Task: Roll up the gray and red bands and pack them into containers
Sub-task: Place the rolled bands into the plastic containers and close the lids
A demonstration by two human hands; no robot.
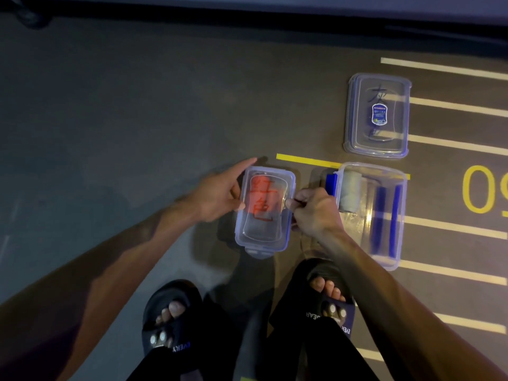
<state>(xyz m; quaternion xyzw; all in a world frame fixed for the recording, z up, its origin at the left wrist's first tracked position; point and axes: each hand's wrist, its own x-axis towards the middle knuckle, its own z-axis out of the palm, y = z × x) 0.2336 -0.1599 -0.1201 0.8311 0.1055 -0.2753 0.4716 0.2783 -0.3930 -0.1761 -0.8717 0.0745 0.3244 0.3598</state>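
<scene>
Closed clear container with red writing (265,209) on the floor, centre, just ahead of the feet; a red mass shows through its lid (264,185) at the far end, its form blurred. The lid bears two red handwritten characters, apparently "红色". Left hand (220,193) touches the container's left edge, thumb against the lid rim, index finger extended forward. Right hand (313,210) has its fingers curled at the container's right edge, pinching the side latch (290,204).

Immediately to the right, an open clear container (371,213) holds a rolled gray band (350,192) at its left end; blue latch flaps (331,184) are visible on its sides. Beyond it lies a separate clear lid (377,115) with black handwriting, the first character apparently "灰", and a small blue product sticker (378,113) whose print is too small to read.

Dark floor (137,105) carries white stripes (453,105), a yellow line (308,160) and yellow painted numerals (479,189), beginning "0". Black slide sandals (170,317) show partial lettering, "EVER" and "BEAR".
</scene>
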